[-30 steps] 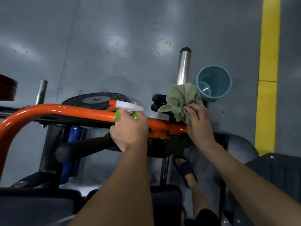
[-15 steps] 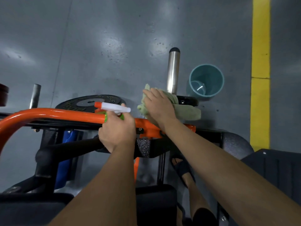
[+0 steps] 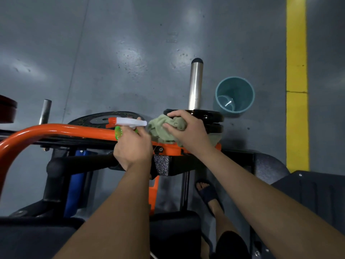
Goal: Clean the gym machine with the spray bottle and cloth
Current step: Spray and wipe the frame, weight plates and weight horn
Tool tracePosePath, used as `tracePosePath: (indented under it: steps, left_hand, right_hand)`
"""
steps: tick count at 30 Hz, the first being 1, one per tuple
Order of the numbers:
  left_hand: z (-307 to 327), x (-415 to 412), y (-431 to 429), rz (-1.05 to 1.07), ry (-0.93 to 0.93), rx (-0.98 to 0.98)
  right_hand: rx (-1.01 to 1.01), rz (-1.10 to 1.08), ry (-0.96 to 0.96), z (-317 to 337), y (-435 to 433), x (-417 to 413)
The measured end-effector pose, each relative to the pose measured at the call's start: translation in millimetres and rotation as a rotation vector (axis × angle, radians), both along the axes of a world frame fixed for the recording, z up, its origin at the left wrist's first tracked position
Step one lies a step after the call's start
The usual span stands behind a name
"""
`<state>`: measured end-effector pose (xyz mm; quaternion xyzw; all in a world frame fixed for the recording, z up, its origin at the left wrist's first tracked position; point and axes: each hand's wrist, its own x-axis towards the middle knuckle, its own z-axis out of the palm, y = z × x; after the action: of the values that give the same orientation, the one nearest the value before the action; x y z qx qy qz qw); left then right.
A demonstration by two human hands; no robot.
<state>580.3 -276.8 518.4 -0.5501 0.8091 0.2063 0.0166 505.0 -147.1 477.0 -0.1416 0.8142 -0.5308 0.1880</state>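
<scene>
The gym machine has an orange tubular bar (image 3: 56,130) running left to right over a black frame (image 3: 173,163). My left hand (image 3: 133,148) grips the spray bottle (image 3: 128,123), whose white and orange head points left above the bar; its green body is mostly hidden by my fingers. My right hand (image 3: 186,129) clutches the bunched green cloth (image 3: 158,128) and presses it against the orange bar beside the black weight plates (image 3: 209,116) loaded on the chrome sleeve (image 3: 195,85).
A teal bucket (image 3: 235,94) stands on the grey floor right of the chrome sleeve. A yellow floor line (image 3: 296,71) runs at far right. A black plate (image 3: 97,118) lies behind the bar. My sandalled foot (image 3: 209,195) shows below. A black pad (image 3: 317,193) sits at lower right.
My right hand with the cloth moved from the bar's right end up onto the plates and now sits bunched against the bar near the bottle. My left hand stayed on the bottle.
</scene>
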Motion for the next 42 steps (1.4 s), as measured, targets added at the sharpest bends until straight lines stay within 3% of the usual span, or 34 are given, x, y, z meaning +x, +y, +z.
tracePosePath:
  steps: [3, 7, 14, 20, 21, 23, 24, 26, 30, 31, 35, 38, 40, 42]
  left_hand:
    - [4.7, 1.3, 3.3, -0.004, 0.112, 0.005]
    - [15.8, 10.4, 8.2, -0.079, 0.179, 0.064]
    - [50.9, 21.7, 10.6, -0.211, 0.585, 0.465]
    - [81.4, 27.2, 77.4, -0.277, 0.714, 0.996]
    - [81.9, 26.4, 87.2, -0.284, 0.747, 1.035]
    - [80.7, 23.0, 103.3, -0.243, 0.782, 1.072]
    - [78.9, 21.4, 109.5, -0.215, 0.768, 1.072]
    - [73.2, 20.8, 118.0, -0.196, 0.703, 1.039]
    - [64.1, 18.5, 123.0, -0.37, 0.448, 0.856]
    - [65.5, 16.4, 126.0, -0.409, 0.414, 0.882]
    - [73.0, 3.7, 133.7, -0.457, 0.371, 0.993]
    - [75.2, -5.6, 134.0, -0.473, 0.309, 1.134]
    - [80.1, -10.3, 135.2, -0.507, 0.215, 1.247]
    - [85.7, -17.4, 139.3, -0.558, 0.086, 1.254]
  right_hand:
    - [-0.087, -0.125, -0.121, 11.1, 1.5, 19.6]
    - [-0.321, -0.313, -0.485, 31.2, 20.1, 42.4]
    - [-0.509, -0.358, -0.717, 95.9, 47.3, 48.2]
    - [-0.61, -0.469, -0.787, 140.9, 33.9, 54.2]
    - [-0.579, -0.481, -0.737, 140.7, 34.0, 57.3]
    - [-0.307, -0.344, -0.451, 136.7, 42.0, 56.7]
    - [-0.105, -0.271, -0.301, 132.3, 51.3, 53.1]
    - [0.063, -0.207, -0.185, 122.3, 74.4, 40.1]
    - [-0.127, -0.229, -0.301, 86.8, 125.2, 25.4]
    - [-0.108, -0.161, -0.289, 78.1, 142.2, 24.8]
    - [0.073, 0.457, -0.303, 43.4, 179.8, 24.4]
    - [-0.051, 0.401, -0.424, 41.0, 175.0, 16.8]
    - [0.055, 0.377, -0.212, 44.3, 174.3, 14.3]
    - [0.05, 0.377, -0.199, 44.7, 178.0, 15.5]
